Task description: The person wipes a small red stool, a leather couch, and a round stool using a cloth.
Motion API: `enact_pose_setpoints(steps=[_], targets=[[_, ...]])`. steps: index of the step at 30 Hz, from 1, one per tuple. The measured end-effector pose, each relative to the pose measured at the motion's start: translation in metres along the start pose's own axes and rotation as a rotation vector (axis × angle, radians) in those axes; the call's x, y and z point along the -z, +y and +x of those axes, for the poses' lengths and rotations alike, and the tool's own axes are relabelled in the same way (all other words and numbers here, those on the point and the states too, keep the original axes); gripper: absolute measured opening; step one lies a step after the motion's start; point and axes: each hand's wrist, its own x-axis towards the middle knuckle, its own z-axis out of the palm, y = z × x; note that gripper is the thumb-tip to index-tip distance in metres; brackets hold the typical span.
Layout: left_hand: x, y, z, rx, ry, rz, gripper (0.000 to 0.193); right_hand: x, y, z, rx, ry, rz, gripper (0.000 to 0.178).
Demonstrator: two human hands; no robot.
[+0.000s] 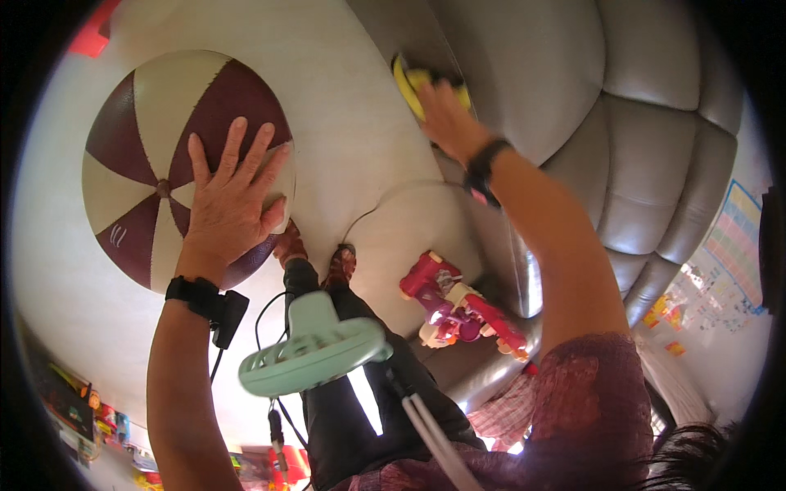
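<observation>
My left hand [228,200] lies flat, fingers spread, on top of a round pouf [123,135] with maroon and cream wedges and a button at its centre. Reaching out to the right, my right hand [449,127] grips a yellow-and-black pad [407,86], partly hidden by the fingers and slightly blurred, so its exact kind is unclear. The pad is at the lower front edge of a grey-brown leather sofa [532,74]. Both wrists wear black bands, the left one with a small box and a cable.
A pale green fan [315,356] hangs in front of my body. Red and purple toys [458,311] lie by the sofa, right of my feet. A thin cable [385,196] crosses the pale floor. A red object [94,33] stands at the far left.
</observation>
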Motion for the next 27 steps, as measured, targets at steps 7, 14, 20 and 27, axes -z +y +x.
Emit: enact_pose_setpoints(steps=[7, 14, 20, 27], targets=[[-0.005, -0.004, 0.003, 0.017, 0.064, -0.070, 0.054, -0.031, -0.026, -0.057, 0.393, -0.221, 0.058, 0.022], [-0.007, -0.006, 0.003, 0.027, -0.002, -0.114, 0.056, 0.048, 0.134, 0.119, -0.033, 0.322, -0.172, 0.021], [-0.004, -0.009, 0.002, 0.006, -0.051, -0.052, 0.060, 0.119, 0.244, 0.179, -0.369, 0.567, -0.581, 0.021], [-0.010, -0.008, 0.002, 0.053, -0.024, -0.130, 0.055, 0.026, 0.122, 0.080, 0.245, 0.223, 0.150, 0.017]])
